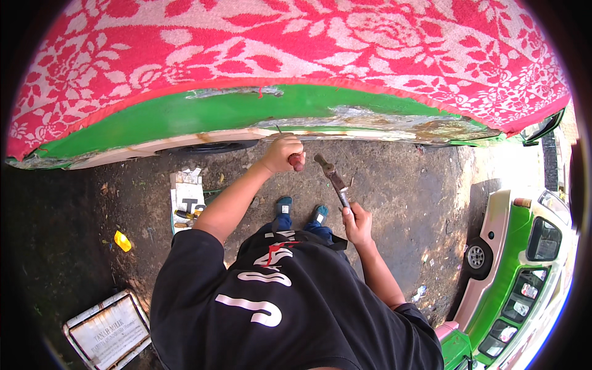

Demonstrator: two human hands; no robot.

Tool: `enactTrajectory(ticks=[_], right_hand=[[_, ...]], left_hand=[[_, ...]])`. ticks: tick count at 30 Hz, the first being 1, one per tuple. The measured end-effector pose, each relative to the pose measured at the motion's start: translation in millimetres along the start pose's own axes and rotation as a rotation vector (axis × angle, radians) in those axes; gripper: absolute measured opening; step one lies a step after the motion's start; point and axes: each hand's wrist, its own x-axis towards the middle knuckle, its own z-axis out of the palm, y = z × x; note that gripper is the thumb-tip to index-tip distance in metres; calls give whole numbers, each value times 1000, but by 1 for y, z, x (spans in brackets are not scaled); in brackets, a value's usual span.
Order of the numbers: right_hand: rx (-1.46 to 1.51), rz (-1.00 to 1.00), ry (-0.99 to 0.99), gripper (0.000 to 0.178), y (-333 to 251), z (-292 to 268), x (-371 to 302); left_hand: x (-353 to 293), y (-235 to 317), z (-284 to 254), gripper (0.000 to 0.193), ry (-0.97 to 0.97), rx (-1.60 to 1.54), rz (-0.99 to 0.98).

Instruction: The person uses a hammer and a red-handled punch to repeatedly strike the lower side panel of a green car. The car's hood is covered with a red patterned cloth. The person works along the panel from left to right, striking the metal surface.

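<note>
My left hand [283,153] is closed around a red-handled screwdriver [296,161], its thin metal shaft pointing away from me toward the green vehicle body [302,102]. The tip is at the worn lower edge of the panel; I cannot tell whether it touches. My right hand [357,223] grips a hammer [333,176] by its metal handle. Its rusty head is raised just right of the screwdriver's handle, apart from it. Around the edge the panel's paint is scraped, with bare, rusty patches [370,120].
A red and white floral cloth [296,43] covers the vehicle's top. On the ground lie a printed sheet [185,185] with yellow-black handled tools [189,214], a yellow scrap [123,241] and a framed sign [108,333]. A green and white van [512,277] stands at right.
</note>
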Motion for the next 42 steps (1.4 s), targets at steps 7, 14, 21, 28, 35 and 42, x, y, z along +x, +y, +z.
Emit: enactTrajectory(ticks=[7, 14, 21, 28, 35, 42], right_hand=[[-30, -3, -25, 33, -5, 2, 1], [-90, -47, -62, 30, -11, 4, 0], [-102, -146, -36, 28, -13, 6, -2], [-204, -282, -40, 26, 12, 12, 4], [-113, -267, -47, 25, 3, 4, -7], [-59, -139, -35, 26, -3, 9, -6]], left_hand=[[-1, 1, -7, 21, -50, -40, 32], [-2, -1, -9, 21, -90, -35, 41], [2, 1, -10, 22, -97, -37, 57], [-4, -15, -3, 20, -65, -67, 19], [1, -7, -10, 21, -95, -104, 26], [2, -1, -11, 21, -58, -66, 32]])
